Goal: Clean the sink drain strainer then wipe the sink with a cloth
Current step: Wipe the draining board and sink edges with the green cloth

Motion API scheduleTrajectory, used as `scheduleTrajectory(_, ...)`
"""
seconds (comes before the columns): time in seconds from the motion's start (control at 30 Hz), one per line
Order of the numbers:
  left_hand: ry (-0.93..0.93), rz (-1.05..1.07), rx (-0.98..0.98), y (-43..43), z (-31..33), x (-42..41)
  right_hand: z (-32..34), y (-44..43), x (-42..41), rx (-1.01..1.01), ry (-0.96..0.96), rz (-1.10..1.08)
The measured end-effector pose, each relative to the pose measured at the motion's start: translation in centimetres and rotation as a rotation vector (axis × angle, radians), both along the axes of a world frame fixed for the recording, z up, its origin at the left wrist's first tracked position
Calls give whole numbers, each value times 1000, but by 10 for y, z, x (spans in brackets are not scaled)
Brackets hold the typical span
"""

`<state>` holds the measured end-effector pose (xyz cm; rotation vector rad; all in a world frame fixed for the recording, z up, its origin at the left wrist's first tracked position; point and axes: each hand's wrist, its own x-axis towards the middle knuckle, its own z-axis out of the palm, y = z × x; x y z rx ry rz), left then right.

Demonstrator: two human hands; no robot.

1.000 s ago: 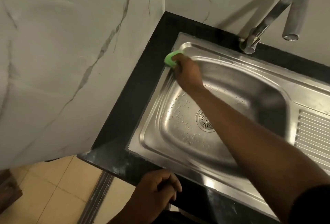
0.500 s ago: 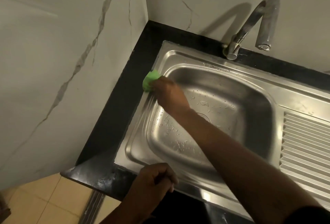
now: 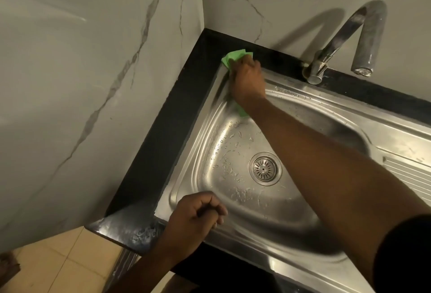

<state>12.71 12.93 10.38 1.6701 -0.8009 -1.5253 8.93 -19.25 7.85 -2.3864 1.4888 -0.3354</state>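
A stainless steel sink [image 3: 310, 229] is set in a black counter. The round drain strainer [image 3: 264, 168] sits in the bowl's bottom, with water drops around it. My right hand [image 3: 247, 82] presses a green cloth [image 3: 233, 57] on the sink's far left rim corner; a bit of the cloth also shows below the wrist. My left hand [image 3: 195, 221] rests on the sink's near rim, fingers curled, holding nothing that I can see.
A curved metal tap [image 3: 349, 40] stands at the back, right of the cloth. A ribbed drainboard [image 3: 410, 180] lies at the right. Marble walls enclose the left and back. The black counter [image 3: 172, 129] borders the sink. Tiled floor shows at the lower left.
My right hand slid the green cloth down the left rim, then back up to the far left corner. The left hand stayed on the near rim. The view shifted.
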Motion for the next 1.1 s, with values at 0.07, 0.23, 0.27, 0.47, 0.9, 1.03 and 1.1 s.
scheduleTrajectory(0.07,-16,2,-28,-6,2,2,-8,16,-4,9,-43,36)
scheduleTrajectory(0.23,-18,19,-73,-22,7,3,-21,60,-12,36,-151,140)
scheduleTrajectory(0.27,-21,22,-77,-24,9,3,-21,63,-14,48,-164,158)
scheduleTrajectory(0.47,-53,11,-48,-20,9,8,-11,11,-1,25,-44,76)
scheduleTrajectory(0.9,-51,39,-66,-9,14,9,-31,11,-37,-131,89,92)
scheduleTrajectory(1.03,-72,14,-61,-6,13,7,-33,13,-82,-143,110,57)
scheduleTrajectory(1.1,-101,-16,-53,-5,12,8,-34,14,-107,-137,117,26)
